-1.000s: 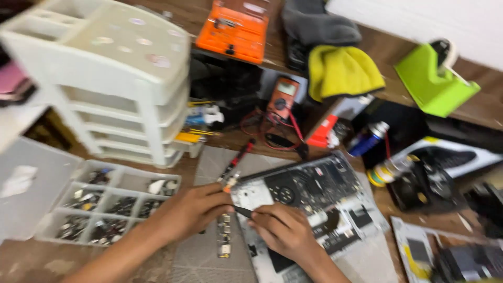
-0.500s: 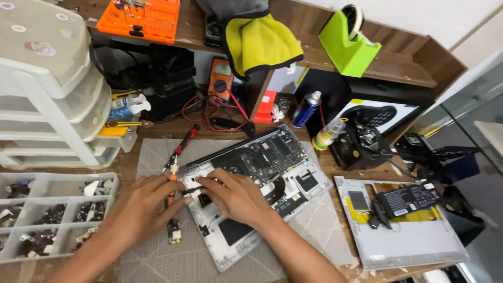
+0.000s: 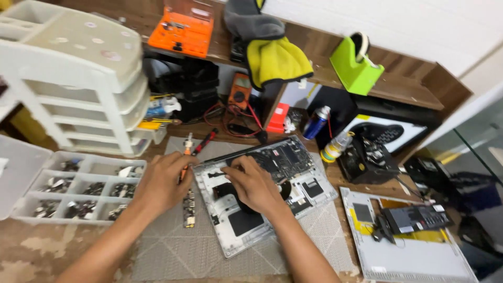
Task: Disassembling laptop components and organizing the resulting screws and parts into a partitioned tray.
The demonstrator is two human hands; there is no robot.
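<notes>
**Opened laptop chassis on grey mat, both hands on it**

The opened laptop chassis [image 3: 262,194], boards exposed, lies tilted on a grey work mat [image 3: 173,246] at the middle of the counter [image 3: 31,257].

Left hand [image 3: 162,183]: fingers curled, resting at the chassis's left edge over an orange-handled screwdriver [image 3: 183,170]; whether it grips the tool I cannot tell. A narrow circuit strip [image 3: 188,209] lies on the mat just below this hand.

Right hand [image 3: 254,186]: palm down on the chassis interior, fingers bent with tips pressing near the upper board; anything pinched under them is hidden.

Around: a clear compartment tray [image 3: 78,188] of small parts to the left, white plastic drawers [image 3: 78,89] behind it. A red-handled screwdriver [image 3: 205,141] lies above the chassis. The removed bottom cover [image 3: 414,257] lies to the right, apart from the mat. A multimeter [image 3: 240,90] stands behind.
</notes>
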